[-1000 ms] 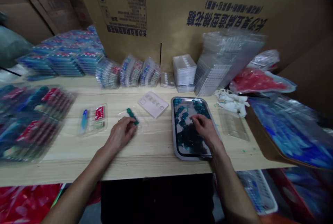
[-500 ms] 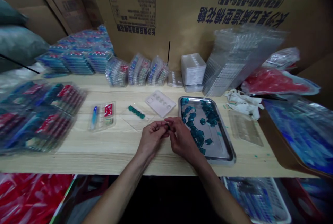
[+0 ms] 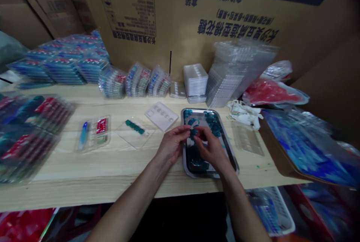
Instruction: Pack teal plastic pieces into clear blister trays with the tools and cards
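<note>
My left hand [image 3: 172, 142] is closed at the left rim of the metal tray [image 3: 235, 159], its fingertips pinching something small that I cannot make out. Over the tray, my right hand [image 3: 210, 146] has its fingers bent close to the left fingertips, by a small teal piece [image 3: 193, 132]; whether it grips this piece is unclear. More teal pieces [image 3: 214, 126] lie in the tray. To the left, a row of teal pieces [image 3: 135, 126] rests on a clear plastic sheet [image 3: 137, 141]. Between sheet and tray is a white moulded insert [image 3: 161, 116].
A clear pack [image 3: 94, 133] with a blue pen-shaped item lies left, beside stacked packs [image 3: 30, 133]. Behind stand white inserts [image 3: 195, 82] and tall clear trays [image 3: 225, 81]. A white glove [image 3: 246, 112] and an open box of blue items [image 3: 298, 141] are right.
The camera view has shifted right. Both hands have moved from beside the tray to its left part, and my right hand is now over the teal pieces.
</note>
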### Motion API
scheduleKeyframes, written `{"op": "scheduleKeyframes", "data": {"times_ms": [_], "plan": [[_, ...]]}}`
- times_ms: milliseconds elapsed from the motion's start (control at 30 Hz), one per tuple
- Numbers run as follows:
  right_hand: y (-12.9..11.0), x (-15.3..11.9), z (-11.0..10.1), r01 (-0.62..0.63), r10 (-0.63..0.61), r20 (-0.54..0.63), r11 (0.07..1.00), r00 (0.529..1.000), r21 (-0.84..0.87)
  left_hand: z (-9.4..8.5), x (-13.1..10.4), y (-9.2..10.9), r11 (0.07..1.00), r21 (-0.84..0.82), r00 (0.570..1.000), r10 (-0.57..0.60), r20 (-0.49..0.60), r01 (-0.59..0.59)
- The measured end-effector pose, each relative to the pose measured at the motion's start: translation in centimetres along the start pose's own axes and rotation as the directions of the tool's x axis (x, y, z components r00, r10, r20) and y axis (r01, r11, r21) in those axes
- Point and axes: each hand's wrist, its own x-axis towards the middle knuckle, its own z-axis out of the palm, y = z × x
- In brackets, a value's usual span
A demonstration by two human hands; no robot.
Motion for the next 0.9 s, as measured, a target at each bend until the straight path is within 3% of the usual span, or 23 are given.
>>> {"op": "scheduleKeyframes", "data": {"times_ms": [133, 300, 433, 633, 800, 900], "plan": [[-0.2, -0.1, 0.8, -0.055, 0.07, -0.108, 0.989, 0.992, 0.136, 1.2, 0.9, -1.2, 0.999, -0.02, 0.999, -0.044, -0.022, 0.043], [0.6, 0.1, 0.2, -0.093, 0.128, -0.162, 0.974, 0.978, 0.206, 1.5, 0.9, -1.6, 0.99, -0.09, 0.992, -0.116, -0.039, 0.112], [0.1, 0.1, 0.2, -0.043, 0.062, -0.155, 0.991, 0.986, 0.125, 2.0, 1.0, -2.1, 0.991, -0.112, 0.997, -0.074, -0.026, 0.07], [-0.7, -0.8, 1.1, 0.072, -0.085, -0.094, 0.989, 0.992, -0.13, 1.9, 0.3, -2.2, 0.998, -0.062, 0.992, 0.012, -0.122, -0.02], [-1.0, -1.6, 2.8, -0.096, 0.1, -0.11, 0.994, 0.989, 0.043, 0.3, -0.9, -1.6, 0.994, -0.083, 0.986, 0.063, -0.156, -0.077], [-1.8, -1.6, 4.0, -0.208, 0.216, -0.03, 0.963, 0.976, 0.172, -1.0, -1.9, -1.3, 0.988, -0.031, 0.969, 0.145, -0.202, -0.155]]}}
